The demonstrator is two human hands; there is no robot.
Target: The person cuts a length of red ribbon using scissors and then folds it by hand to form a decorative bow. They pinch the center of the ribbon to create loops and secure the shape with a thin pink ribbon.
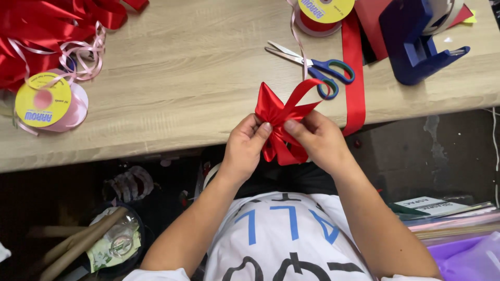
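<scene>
Both hands are close together at the edge of the wooden table (182, 78), and both pinch one red ribbon bow (281, 117) at its middle: the left hand (245, 148) with thumb and fingers on the left side, the right hand (320, 140) on the right side. The bow is in the air, just in front of the table edge. It looks light, thin and glossy, so I judge it slippery and easy to crease; the knot in the middle is the best place to hold it. On the table I count one pair of scissors (317, 67), one blue tape dispenser (416, 47), one pink ribbon spool (49, 101) and one red ribbon spool (323, 15).
</scene>
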